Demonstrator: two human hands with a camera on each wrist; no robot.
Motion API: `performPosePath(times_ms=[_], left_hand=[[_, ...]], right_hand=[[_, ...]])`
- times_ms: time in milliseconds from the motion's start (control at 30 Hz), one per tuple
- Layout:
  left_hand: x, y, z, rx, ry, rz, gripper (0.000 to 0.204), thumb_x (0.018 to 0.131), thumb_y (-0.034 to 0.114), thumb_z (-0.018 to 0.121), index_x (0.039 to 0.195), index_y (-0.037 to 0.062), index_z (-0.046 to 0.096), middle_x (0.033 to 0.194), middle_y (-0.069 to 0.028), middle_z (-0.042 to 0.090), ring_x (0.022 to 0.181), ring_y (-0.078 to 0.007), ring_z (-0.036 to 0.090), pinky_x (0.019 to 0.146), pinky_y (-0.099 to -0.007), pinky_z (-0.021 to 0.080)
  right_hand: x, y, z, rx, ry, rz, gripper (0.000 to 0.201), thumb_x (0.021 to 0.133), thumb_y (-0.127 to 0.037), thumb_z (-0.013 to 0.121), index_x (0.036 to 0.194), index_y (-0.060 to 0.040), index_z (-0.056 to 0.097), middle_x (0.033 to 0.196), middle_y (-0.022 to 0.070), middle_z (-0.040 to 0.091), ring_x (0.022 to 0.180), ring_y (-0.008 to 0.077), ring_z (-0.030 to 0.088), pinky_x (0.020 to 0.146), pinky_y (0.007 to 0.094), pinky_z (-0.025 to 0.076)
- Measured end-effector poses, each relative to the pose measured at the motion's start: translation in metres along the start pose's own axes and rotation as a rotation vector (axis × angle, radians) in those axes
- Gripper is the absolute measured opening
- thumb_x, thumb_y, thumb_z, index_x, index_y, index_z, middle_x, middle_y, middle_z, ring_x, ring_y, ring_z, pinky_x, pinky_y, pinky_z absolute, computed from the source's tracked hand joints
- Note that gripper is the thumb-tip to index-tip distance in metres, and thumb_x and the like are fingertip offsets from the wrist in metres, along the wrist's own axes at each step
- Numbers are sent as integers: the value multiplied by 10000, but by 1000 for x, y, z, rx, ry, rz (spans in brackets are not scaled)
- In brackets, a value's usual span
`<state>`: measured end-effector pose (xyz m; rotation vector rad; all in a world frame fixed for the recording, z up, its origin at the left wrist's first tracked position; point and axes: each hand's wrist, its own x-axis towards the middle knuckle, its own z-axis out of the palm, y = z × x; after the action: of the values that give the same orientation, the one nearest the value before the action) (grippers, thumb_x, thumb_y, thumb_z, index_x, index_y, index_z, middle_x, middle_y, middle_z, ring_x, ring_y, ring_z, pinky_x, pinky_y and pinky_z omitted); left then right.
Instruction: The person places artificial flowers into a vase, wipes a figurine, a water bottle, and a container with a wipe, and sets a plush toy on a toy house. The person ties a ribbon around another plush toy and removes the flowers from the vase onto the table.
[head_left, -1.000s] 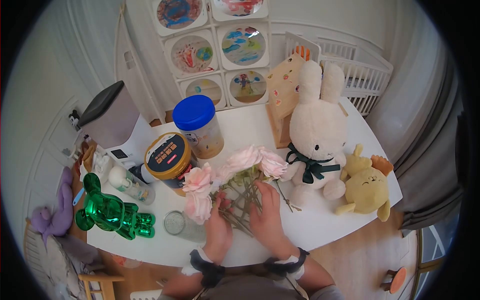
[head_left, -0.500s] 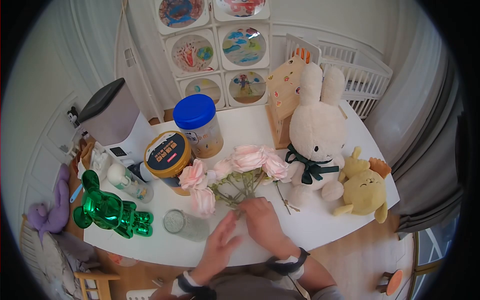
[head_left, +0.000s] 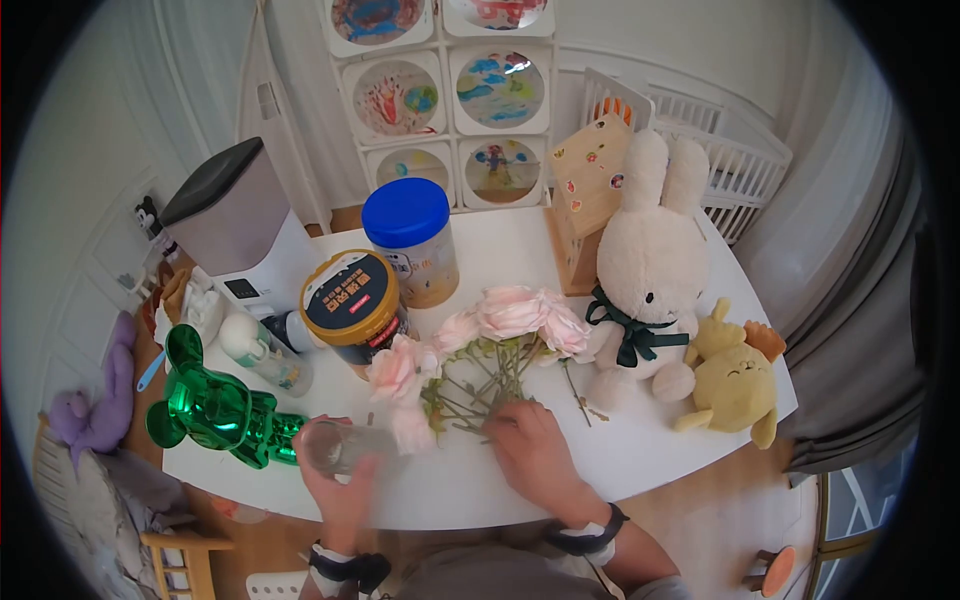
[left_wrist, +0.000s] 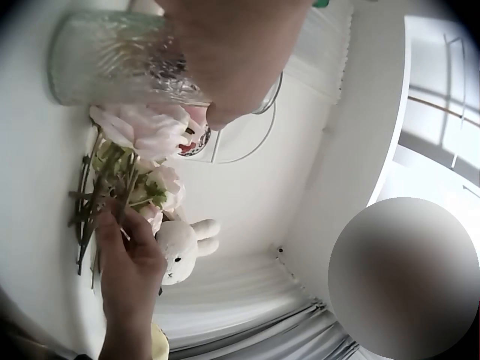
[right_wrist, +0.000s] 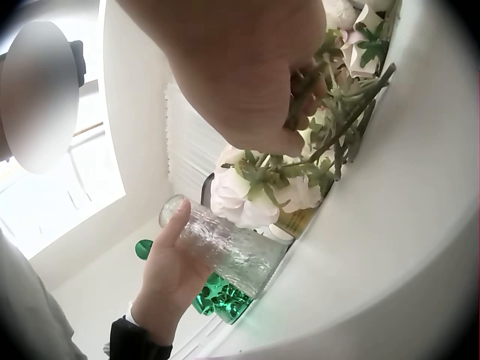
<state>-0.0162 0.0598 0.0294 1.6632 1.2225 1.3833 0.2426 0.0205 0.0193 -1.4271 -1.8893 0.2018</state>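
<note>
My left hand (head_left: 338, 490) grips a clear ribbed glass vase (head_left: 352, 448), thumb on one side and fingers on the other. The right wrist view shows that vase (right_wrist: 247, 259) upright, its base close to the white table. My right hand (head_left: 535, 452) pinches a green stem among the pink roses (head_left: 515, 312), whose stems (head_left: 470, 395) cross on the table in front of it. In the left wrist view the right hand's (left_wrist: 133, 262) thumb and fingertips close on the stems, below the blooms (left_wrist: 142, 129).
Left of the vase lies a shiny green bear figure (head_left: 225, 410), with a bottle (head_left: 265, 355) behind. Two lidded tubs, one gold-rimmed (head_left: 350, 300), one blue-topped (head_left: 408, 215), stand behind the roses. A plush rabbit (head_left: 655, 260) and yellow plush toy (head_left: 735, 385) sit at right.
My left hand has left the stems, moved left and taken hold of the glass vase. My right hand stays at the stems, and the roses lie nearly where they were.
</note>
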Motion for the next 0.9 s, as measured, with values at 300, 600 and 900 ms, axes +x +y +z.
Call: performPosePath(times_ms=[300, 600, 900], left_hand=[[8, -14, -20, 28, 229, 28, 633, 834, 66, 711, 1377, 34, 388, 1329, -134, 489, 1197, -246, 532, 1037, -380, 409], [31, -25, -16, 6, 157, 9, 752, 802, 23, 738, 1438, 36, 337, 1352, -137, 489, 1256, -248, 487, 1063, -369, 386], [-10, -23, -15, 123, 360, 558, 651, 853, 101, 687, 1410, 7, 363, 1390, -171, 438, 1284, -271, 439, 1065, -431, 344]], right_hand=[[13, -24, 30, -295, -99, -253, 401, 816, -23, 578, 1207, 68, 590, 1336, 188, 502, 1230, 321, 479, 1025, 444, 392], [10, -19, 26, -109, -209, -150, 446, 805, -17, 598, 1251, -11, 579, 1342, 196, 510, 1295, 332, 447, 1095, 473, 341], [-13, 17, -64, 128, 271, 173, 467, 818, 44, 624, 1278, 2, 547, 1329, 180, 522, 1234, 352, 504, 1075, 431, 356]])
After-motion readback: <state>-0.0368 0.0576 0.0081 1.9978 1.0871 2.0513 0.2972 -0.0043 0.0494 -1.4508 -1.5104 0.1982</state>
